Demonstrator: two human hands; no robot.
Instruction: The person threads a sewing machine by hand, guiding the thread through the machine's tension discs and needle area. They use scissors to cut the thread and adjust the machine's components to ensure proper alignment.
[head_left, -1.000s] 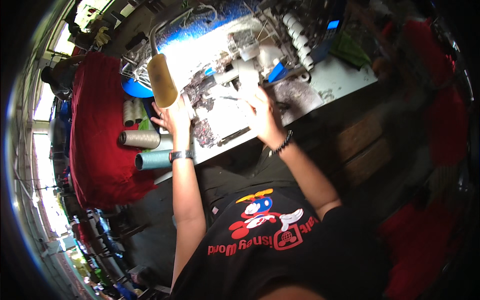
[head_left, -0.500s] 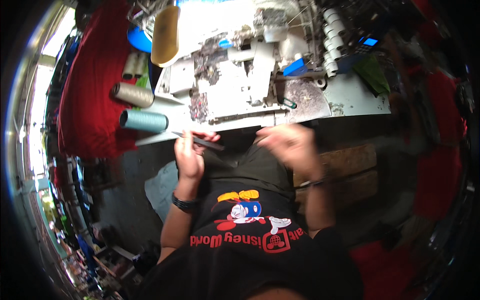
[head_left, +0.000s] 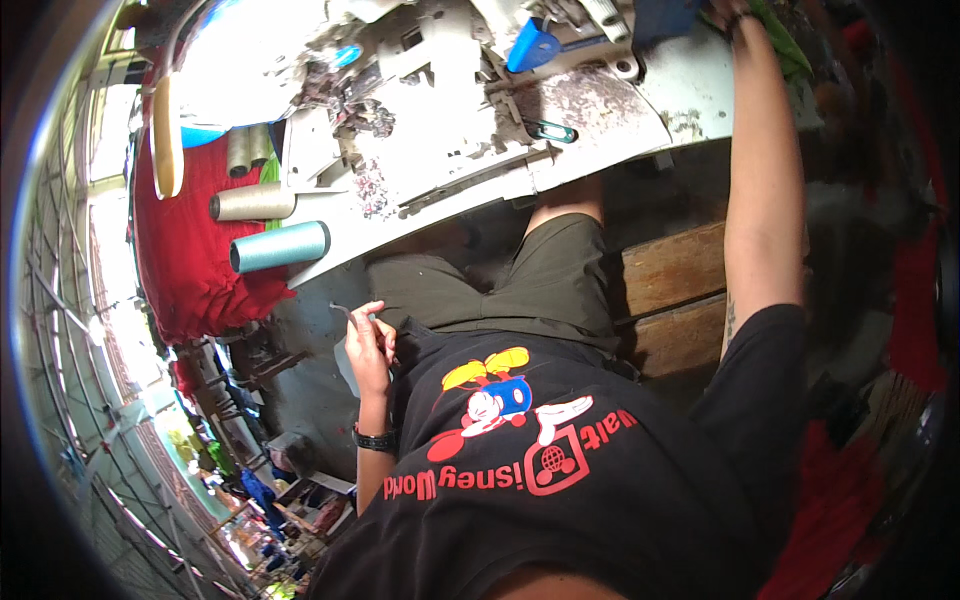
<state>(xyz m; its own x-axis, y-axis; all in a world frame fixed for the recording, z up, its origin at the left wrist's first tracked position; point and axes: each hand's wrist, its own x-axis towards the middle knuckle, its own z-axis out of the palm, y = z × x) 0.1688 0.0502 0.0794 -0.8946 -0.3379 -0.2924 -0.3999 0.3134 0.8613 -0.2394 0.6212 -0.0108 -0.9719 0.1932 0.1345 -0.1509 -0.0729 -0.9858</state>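
Below the white tabletop [head_left: 695, 75] in the head view, held a thin dark strip [head_left: 341, 309] in the left hand [head_left: 370, 348], beside the black printed T-shirt [head_left: 640, 470], with fingers loosely curled and index finger extended; could not tell the exact pinch. Had the right hand [head_left: 724, 14] at the far upper right, close to a crumpled green cloth [head_left: 785, 42]; could not tell the state of the fingers there, dim and partly cut off. Saw a pale-teal thread cone [head_left: 280, 247] on the tabletop's left side, near a cream thread cone [head_left: 252, 202].
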